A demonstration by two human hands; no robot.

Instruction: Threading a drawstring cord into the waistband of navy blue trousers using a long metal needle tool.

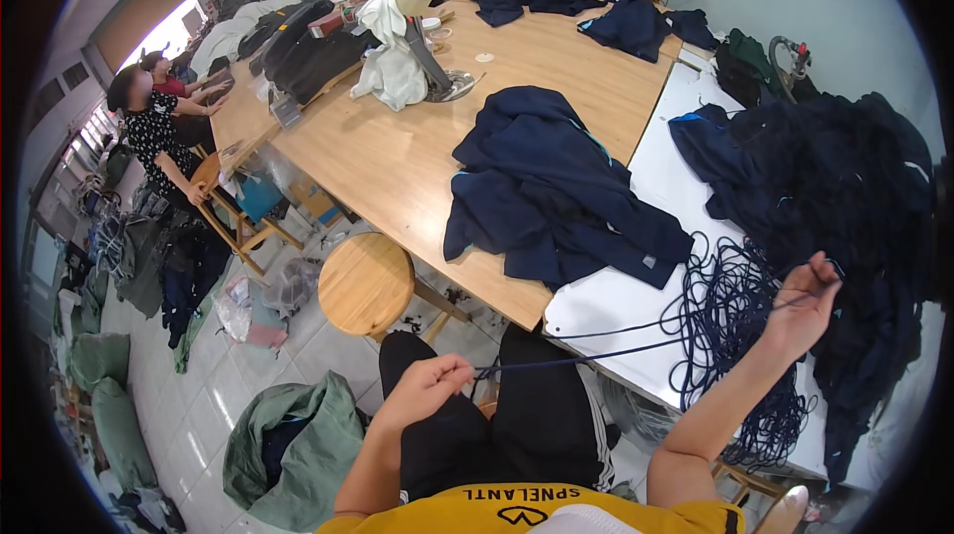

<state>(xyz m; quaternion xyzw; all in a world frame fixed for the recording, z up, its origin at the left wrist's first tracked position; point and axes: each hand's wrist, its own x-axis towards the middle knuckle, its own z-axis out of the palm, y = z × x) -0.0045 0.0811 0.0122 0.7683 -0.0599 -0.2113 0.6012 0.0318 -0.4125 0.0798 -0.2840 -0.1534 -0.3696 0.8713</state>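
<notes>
A length of dark blue cord is stretched between my two hands above my lap. My left hand pinches one end near my knee. My right hand is raised to the right and pinches the cord farther along. The cord runs from a tangled bundle of dark blue cords that hangs over the edge of the white table. A folded heap of navy garments lies on the wooden table in front of me.
A big pile of navy garments covers the white table at right. A round wooden stool stands before my knees. The long wooden table holds more clothes; other people sit along its left side and far end. Green sacks lie on the floor.
</notes>
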